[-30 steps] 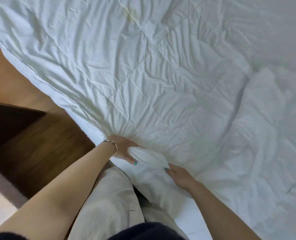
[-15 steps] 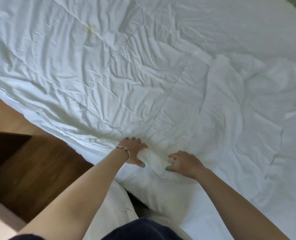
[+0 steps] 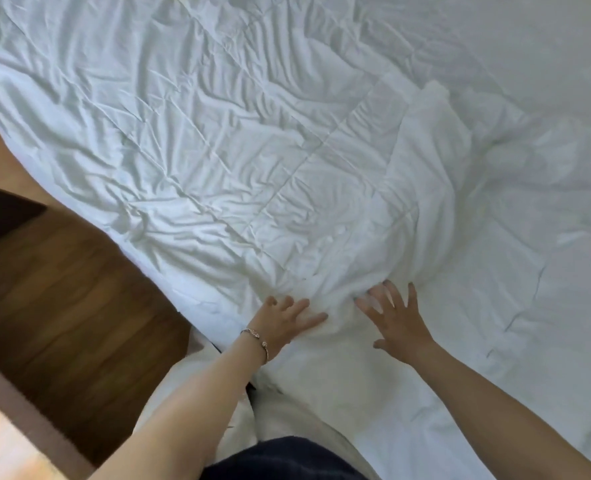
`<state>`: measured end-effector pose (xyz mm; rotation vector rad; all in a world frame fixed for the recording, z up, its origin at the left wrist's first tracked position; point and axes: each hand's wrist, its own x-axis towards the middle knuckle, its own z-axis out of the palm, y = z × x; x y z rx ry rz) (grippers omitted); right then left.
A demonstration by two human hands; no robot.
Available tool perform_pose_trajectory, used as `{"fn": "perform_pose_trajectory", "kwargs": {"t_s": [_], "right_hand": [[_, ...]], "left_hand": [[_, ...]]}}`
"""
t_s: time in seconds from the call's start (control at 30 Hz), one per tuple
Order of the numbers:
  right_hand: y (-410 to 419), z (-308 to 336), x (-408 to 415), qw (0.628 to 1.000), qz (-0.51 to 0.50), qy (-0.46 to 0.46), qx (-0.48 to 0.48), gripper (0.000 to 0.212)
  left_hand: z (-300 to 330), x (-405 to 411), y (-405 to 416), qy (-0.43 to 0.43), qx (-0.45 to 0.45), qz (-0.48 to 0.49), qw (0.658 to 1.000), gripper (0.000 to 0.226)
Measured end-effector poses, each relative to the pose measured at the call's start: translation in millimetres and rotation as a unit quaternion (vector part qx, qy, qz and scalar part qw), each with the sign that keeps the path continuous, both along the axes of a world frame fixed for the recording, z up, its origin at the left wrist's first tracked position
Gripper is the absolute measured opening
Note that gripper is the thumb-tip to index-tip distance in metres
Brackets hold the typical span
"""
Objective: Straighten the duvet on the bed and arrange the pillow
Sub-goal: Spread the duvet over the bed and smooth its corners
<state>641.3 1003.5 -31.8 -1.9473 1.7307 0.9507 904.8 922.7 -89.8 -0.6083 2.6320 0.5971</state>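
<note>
Here the white duvet (image 3: 252,140) covers nearly the whole view, spread over the bed and heavily creased, with stitched quilting lines running diagonally across it. Its near edge hangs over the bed side at lower left, above a wooden floor (image 3: 62,306).

Left hand (image 3: 285,322): lies flat on the duvet close to that edge, palm down, fingers straight and fanned slightly apart, gripping nothing. A thin metal bracelet (image 3: 257,339) sits on the wrist.

Right hand (image 3: 396,320): also palm down on the fabric, just right of the left one, fingers spread wide and straight, holding nothing. It looks a little blurred.

Between the two hands a small bunched ridge of cloth rises, with folds radiating up and away from it. A thicker rumpled fold (image 3: 425,174) runs from above the right hand toward the upper right.

No pillow can be made out. Pale trousers (image 3: 287,420) and a dark garment hem (image 3: 287,459) show at the bottom edge.
</note>
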Motion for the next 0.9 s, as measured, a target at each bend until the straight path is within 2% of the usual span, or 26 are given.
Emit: {"fn": "perform_pose_trajectory", "kwargs": {"t_s": [0.03,0.1,0.17,0.23,0.33,0.4,0.47,0.53,0.6,0.67,0.8,0.9], "right_hand": [[-10.2,-3.6,1.0,1.0,0.007,0.009,0.005,0.137],[-38.0,-9.5,0.1,1.0,0.014,0.022,0.005,0.143],[-72.9,-14.8,-3.3,0.999,0.03,0.028,-0.007,0.139],[-111.2,-23.5,-1.9,0.998,0.038,0.027,-0.047,0.127],[-176.9,-35.7,11.7,0.994,0.002,-0.008,-0.105,0.096],[-212.7,-36.4,15.7,0.976,-0.029,-0.05,-0.209,0.068],[-230.0,-35.7,13.3,0.925,-0.079,-0.036,-0.369,0.039],[-227.5,-36.1,19.3,0.878,-0.205,0.022,-0.432,0.025],[-215.8,-39.4,32.1,0.848,-0.321,0.038,-0.419,0.027],[-203.1,-36.0,37.4,0.85,-0.37,-0.01,-0.375,0.029],[-165.6,3.1,6.0,0.931,-0.258,-0.074,-0.248,0.032],[-132.6,34.1,-26.8,0.97,-0.221,-0.049,-0.087,0.037]], "left_hand": [[-6.2,0.9,-5.0,0.019,0.004,0.015,1.0,0.107],[-18.7,2.8,-31.3,0.075,0.125,0.1,0.984,0.079],[-21.7,4.3,-72.2,0.127,0.264,0.231,0.928,0.053],[-20.8,5.5,-122.8,0.178,0.285,0.344,0.877,0.041],[-18.5,11.0,-187.7,0.165,0.248,0.448,0.843,0.03],[-18.9,13.1,-212.9,0.112,0.162,0.484,0.853,0.029],[-16.3,11.7,-215.6,0.082,0.056,0.476,0.874,0.034],[-13.7,5.4,-200.1,0.118,0.005,0.458,0.881,0.039],[-9.9,-0.8,-173.7,0.161,-0.013,0.419,0.894,0.051],[-6.1,-3.3,-146.1,0.163,0.003,0.377,0.912,0.066],[3.6,-4.1,-121.7,0.097,0.178,0.31,0.929,0.075],[5.3,-9.5,-108.4,0.035,0.31,0.281,0.908,0.076]]}}
